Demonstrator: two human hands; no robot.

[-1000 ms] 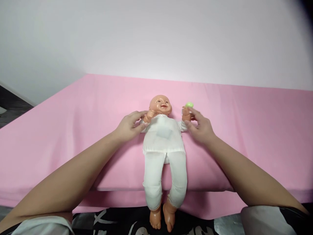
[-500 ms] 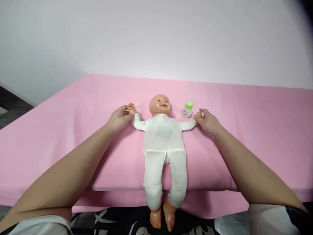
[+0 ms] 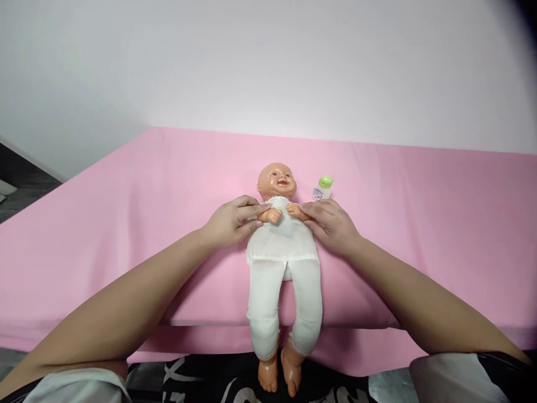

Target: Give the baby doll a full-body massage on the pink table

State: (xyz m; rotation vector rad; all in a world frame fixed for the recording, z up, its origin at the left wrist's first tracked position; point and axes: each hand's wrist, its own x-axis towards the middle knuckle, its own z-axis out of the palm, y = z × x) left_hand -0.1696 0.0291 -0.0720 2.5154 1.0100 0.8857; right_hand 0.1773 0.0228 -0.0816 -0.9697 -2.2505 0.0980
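Note:
A baby doll (image 3: 283, 243) in white clothes lies on its back, head away from me, its bare feet reaching past the near edge of the pink surface. My left hand (image 3: 235, 221) is closed around the doll's arm on the left, near the wrist. On the other side my right hand (image 3: 331, 224) grips the doll's other arm. Both of the doll's small hands rest over its chest, close to each other. A small white bottle with a green cap (image 3: 323, 188) lies just beyond my right hand, its lower end partly hidden by my fingers.
The pink cover (image 3: 126, 224) spreads wide to both sides and hangs over the near edge. A pale wall (image 3: 268, 67) rises along the far edge. Dark floor (image 3: 25, 184) shows at the left.
Both my hands have moved inward, bringing the doll's arms from spread out at its sides to folded over its chest. The bottle has stayed in about the same place.

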